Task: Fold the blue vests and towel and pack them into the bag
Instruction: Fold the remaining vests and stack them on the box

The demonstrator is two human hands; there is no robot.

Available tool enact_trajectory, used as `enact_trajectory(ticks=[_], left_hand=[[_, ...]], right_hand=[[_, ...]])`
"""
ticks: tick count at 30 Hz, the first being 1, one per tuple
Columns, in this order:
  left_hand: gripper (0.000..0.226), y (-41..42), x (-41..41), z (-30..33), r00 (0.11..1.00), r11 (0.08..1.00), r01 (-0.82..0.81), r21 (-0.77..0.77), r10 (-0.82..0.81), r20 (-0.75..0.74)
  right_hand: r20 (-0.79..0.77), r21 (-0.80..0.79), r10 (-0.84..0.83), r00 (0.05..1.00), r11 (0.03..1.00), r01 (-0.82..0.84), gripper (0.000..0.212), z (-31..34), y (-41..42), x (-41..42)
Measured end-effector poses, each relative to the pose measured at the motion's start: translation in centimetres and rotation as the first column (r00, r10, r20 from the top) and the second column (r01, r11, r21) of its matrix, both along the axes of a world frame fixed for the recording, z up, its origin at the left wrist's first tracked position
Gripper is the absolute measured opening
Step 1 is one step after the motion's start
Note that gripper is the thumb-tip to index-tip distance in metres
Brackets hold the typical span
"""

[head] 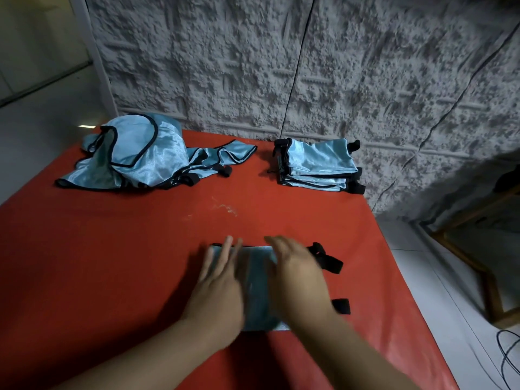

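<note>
A folded light-blue vest [257, 288] with black straps lies on the red table [112, 249] near the front. My left hand [219, 288] lies flat on its left side, fingers straight. My right hand [298, 277] lies over its right side, fingers extended and blurred. Black straps [329, 260] stick out to the right of the vest. A loose heap of unfolded blue vests [140, 156] sits at the back left. A neat stack of folded blue vests [318, 167] stands at the back right. No bag or towel shows in view.
A rough grey wall [309, 66] rises behind the table, with a thin black cable hanging down it. To the right, beyond the table edge, are a white tiled floor, a wooden frame [478, 266] and black cables [509, 358].
</note>
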State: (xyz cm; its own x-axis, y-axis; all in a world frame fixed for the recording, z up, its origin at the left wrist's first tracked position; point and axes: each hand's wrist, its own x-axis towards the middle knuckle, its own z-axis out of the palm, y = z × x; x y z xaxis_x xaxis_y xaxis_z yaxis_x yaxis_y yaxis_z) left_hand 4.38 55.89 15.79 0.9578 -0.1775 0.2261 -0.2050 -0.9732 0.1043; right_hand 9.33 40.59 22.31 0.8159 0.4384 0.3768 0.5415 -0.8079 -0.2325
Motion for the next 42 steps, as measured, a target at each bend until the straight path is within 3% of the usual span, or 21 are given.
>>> enact_trajectory(ticks=[2,3,7,10,13,15,17,19,21,23,26,33,37,40,42], left_hand=[[0.071,0.1,-0.4,-1.0,0.979,0.976,0.203,0.082,-0.2,-0.041],[0.073,0.3,-0.5,-1.5,0.972,0.967,0.226,0.116,-0.217,-0.088],[0.065,0.5,-0.4,-2.4,0.993,0.996,0.016,0.084,-0.006,-0.122],[0.066,0.3,-0.3,-2.3,0.972,0.986,-0.161,0.033,0.165,-0.165],[0.07,0.3,-0.1,-2.5,0.947,0.968,-0.25,0.002,0.245,-0.207],[0.073,0.4,0.1,-1.6,0.938,0.959,-0.281,-0.045,0.265,-0.223],[0.073,0.9,0.4,-0.6,0.927,0.932,-0.336,-0.137,0.302,-0.221],[0.073,1.6,0.3,1.2,0.88,0.859,-0.464,-0.216,0.418,-0.224],[0.059,2.4,0.2,2.7,0.812,0.769,-0.58,-0.268,0.522,-0.261],[0.036,3.2,0.2,3.2,0.73,0.693,-0.669,-0.268,0.542,-0.417],[0.029,3.8,0.4,3.0,0.69,0.654,-0.697,-0.294,0.5,-0.524],[0.025,3.7,1.7,3.7,0.617,0.595,-0.749,-0.292,0.465,-0.635],[0.018,3.5,1.8,4.2,0.605,0.607,-0.743,-0.282,0.431,-0.67],[0.016,3.1,1.8,4.5,0.606,0.598,-0.743,-0.301,0.409,-0.683],[0.016,3.0,1.6,4.7,0.617,0.581,-0.742,-0.334,0.398,-0.678]], right_hand=[[-0.101,-0.204,0.026,0.995,0.978,-0.047,0.058,-2.1,0.5,-3.2],[-0.157,-0.283,-0.013,0.987,0.959,-0.033,0.064,-3.3,0.2,-4.1],[-0.212,-0.361,-0.125,0.969,0.932,0.041,0.059,-6.3,-2.6,-4.0],[-0.36,-0.368,-0.14,0.922,0.93,-0.002,0.072,-5.8,-3.8,-2.2],[-0.433,-0.316,-0.132,0.892,0.949,-0.013,0.064,-4.9,-3.2,-1.0],[-0.401,-0.175,-0.132,0.907,0.982,0.066,0.051,-4.2,-2.6,-0.7],[-0.179,0.068,-0.184,0.967,0.978,0.199,0.028,-2.9,-2.3,-0.4],[-0.046,0.176,-0.385,0.922,0.905,0.387,0.009,-2.0,-2.9,-0.2],[-0.252,0.052,-0.521,0.816,0.834,0.549,0.033,-1.5,-4.0,0.3],[-0.461,-0.164,-0.561,0.687,0.815,0.556,0.047,-1.7,-4.5,0.7],[-0.574,-0.239,-0.544,0.612,0.826,0.51,0.046,-2.1,-4.1,1.2],[-0.723,-0.155,-0.482,0.495,0.811,0.564,0.04,-2.1,-4.0,2.5],[-0.701,-0.205,-0.495,0.513,0.83,0.519,0.025,-2.1,-4.0,2.7],[-0.788,-0.125,-0.364,0.496,0.884,0.451,0.014,-1.2,-4.5,3.4],[-0.857,-0.057,-0.267,0.441,0.899,0.433,0.02,-0.8,-4.9,3.7]])
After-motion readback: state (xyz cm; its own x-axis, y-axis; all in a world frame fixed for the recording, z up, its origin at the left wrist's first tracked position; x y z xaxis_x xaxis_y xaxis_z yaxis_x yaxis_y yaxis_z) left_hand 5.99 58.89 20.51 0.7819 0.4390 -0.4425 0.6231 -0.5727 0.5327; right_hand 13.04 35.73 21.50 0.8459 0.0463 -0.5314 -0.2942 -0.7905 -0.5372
